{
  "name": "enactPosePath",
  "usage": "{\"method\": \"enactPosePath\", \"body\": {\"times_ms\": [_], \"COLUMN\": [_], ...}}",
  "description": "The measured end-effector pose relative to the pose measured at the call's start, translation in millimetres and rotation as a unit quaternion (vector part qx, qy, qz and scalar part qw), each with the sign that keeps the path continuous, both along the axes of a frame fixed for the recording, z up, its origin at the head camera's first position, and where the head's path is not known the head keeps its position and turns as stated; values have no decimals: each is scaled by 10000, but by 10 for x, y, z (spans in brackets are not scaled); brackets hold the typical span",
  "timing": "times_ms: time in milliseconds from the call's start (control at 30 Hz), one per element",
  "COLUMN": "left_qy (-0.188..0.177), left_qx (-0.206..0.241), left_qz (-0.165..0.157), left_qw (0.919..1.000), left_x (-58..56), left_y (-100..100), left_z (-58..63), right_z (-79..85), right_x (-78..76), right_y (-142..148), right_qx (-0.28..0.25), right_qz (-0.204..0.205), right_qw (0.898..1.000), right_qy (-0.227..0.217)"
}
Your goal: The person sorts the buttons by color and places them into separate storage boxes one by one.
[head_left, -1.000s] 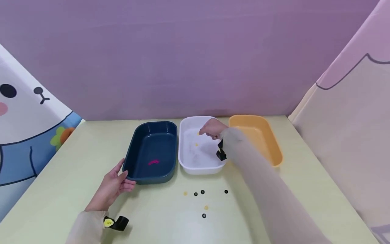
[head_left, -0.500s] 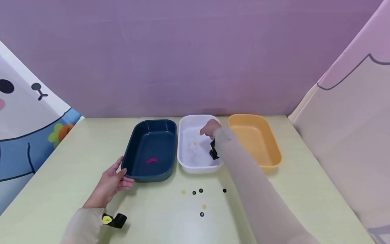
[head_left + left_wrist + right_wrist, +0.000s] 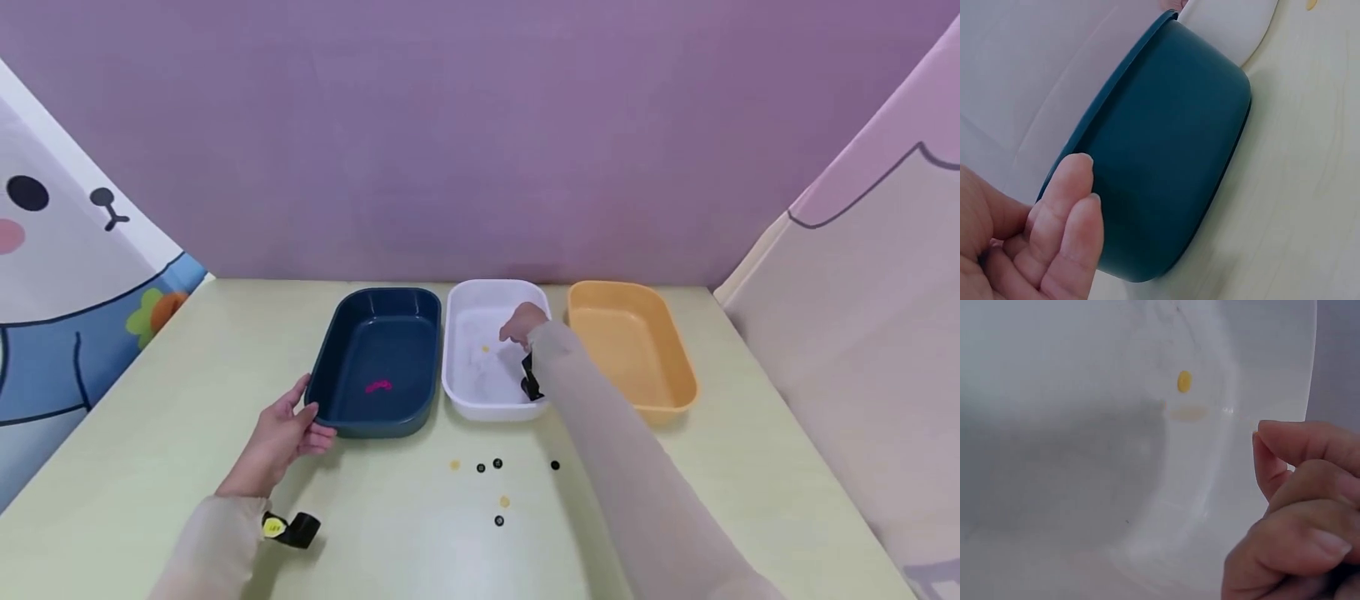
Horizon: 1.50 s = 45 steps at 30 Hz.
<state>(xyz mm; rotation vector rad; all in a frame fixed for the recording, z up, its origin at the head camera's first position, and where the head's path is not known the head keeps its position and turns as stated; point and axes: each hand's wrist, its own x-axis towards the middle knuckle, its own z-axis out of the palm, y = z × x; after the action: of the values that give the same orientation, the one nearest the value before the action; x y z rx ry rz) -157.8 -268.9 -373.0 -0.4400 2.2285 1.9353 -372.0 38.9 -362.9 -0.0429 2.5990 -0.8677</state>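
Observation:
My left hand [image 3: 281,433] holds the near left corner of a dark blue tray [image 3: 390,425] by its rim; in the left wrist view its fingers [image 3: 1075,219] lie against the outer wall. Over the white tray [image 3: 491,412], my right hand [image 3: 521,325] has its fingers curled, thumb and index tips together, with nothing visible between them. A small yellow button [image 3: 1184,381] lies on that tray's floor, and a faint tan smear [image 3: 1188,413] shows beside it. Small bright pink pieces [image 3: 378,386] rest inside the blue tray.
On the table before the trays lie black buttons [image 3: 499,521] and yellow buttons [image 3: 505,502]. A yellow-orange tray [image 3: 667,410] stands on the right, partly behind the right sleeve [image 3: 600,433]. A purple backdrop [image 3: 480,150] rises behind.
The yellow button at my right fingertips is gone from there, and the fingertips sit slightly lower in the white tray. My left hand keeps its hold on the blue tray.

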Motion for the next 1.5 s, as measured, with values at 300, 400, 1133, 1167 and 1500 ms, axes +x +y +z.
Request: {"method": "enactPosePath", "body": {"times_ms": [300,400,1133,1167,1500], "left_qy": [17,22,32,18,92], "left_qx": [11,22,170,157,51], "left_qz": [22,-3,112,131,-17], "left_qw": [10000,10000,9998,9998,9999], "left_x": [15,5,39,45,15], "left_y": [-16,-13,16,13,18], "left_z": [-32,-29,-32,-32,-19], "right_z": [216,304,127,94,-200], "right_x": [346,499,1422,1457,1696], "right_y": [233,304,429,435,449], "right_qx": [-1627,-1874,-1684,-1724,-1350], "right_qz": [1347,1721,2465,2548,2956], "right_qw": [9724,9634,9540,9509,9436], "right_qy": [996,847,-291,-336,-631]}}
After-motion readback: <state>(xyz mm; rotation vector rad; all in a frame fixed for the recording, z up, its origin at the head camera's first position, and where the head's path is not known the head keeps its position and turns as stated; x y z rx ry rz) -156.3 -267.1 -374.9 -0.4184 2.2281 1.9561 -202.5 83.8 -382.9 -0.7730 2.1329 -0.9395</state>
